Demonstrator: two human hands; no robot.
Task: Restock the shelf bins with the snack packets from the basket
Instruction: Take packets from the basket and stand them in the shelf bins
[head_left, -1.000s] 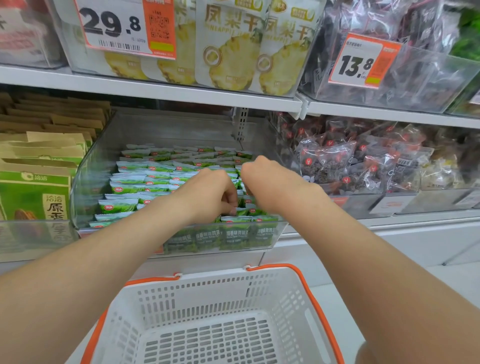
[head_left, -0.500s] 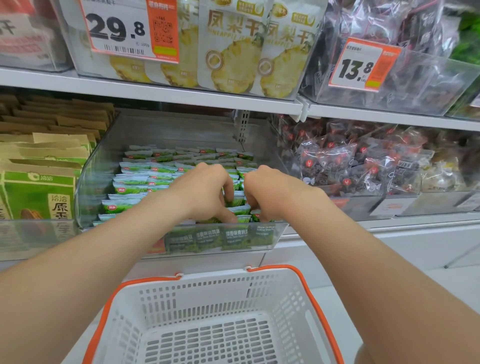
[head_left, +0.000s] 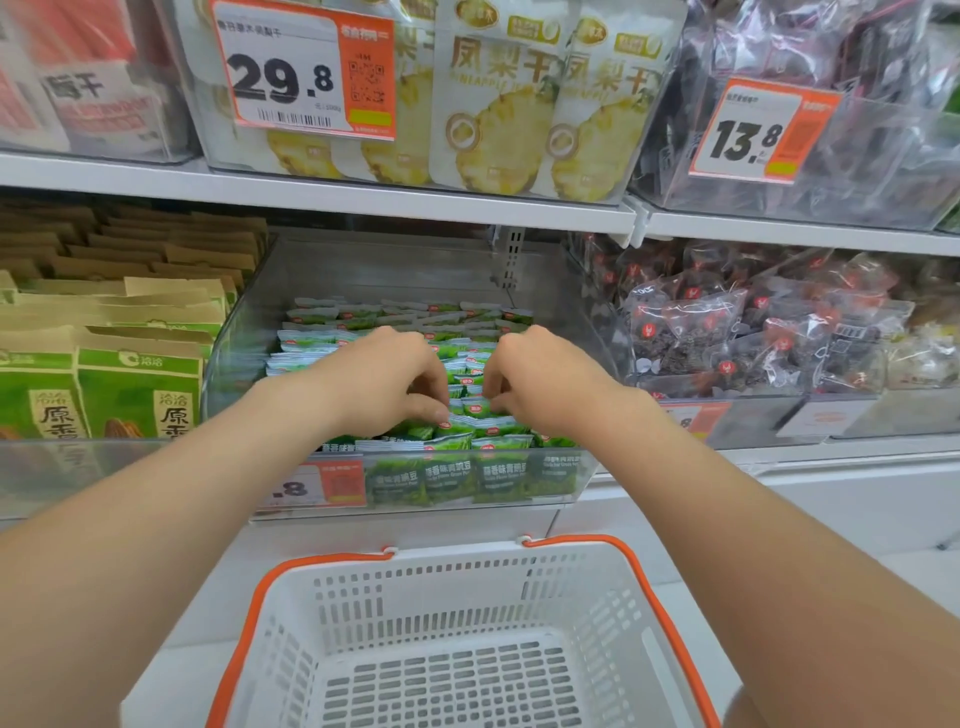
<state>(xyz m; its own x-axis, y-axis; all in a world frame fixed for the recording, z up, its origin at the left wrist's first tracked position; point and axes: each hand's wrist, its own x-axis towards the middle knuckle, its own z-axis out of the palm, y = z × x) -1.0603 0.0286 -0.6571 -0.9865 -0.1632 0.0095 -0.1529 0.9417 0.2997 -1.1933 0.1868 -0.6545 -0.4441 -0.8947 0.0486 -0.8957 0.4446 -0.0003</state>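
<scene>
Shelf bin (head_left: 244, 332) | both arms outstretched | left hand (head_left: 374, 379), right hand (head_left: 550, 379): fingers (head_left: 435, 378) curled, pinching green packets (head_left: 470, 410)

Left hand (head_left: 382, 382) and right hand (head_left: 548, 382) cover whatever they perhaps pinch among packets (head_left: 470, 408); basket (head_left: 457, 560) cropped below

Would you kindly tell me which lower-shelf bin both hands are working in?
The middle clear bin, filled with small green packets; its neighbours hold kraft bags and dark wrapped snacks.
</scene>
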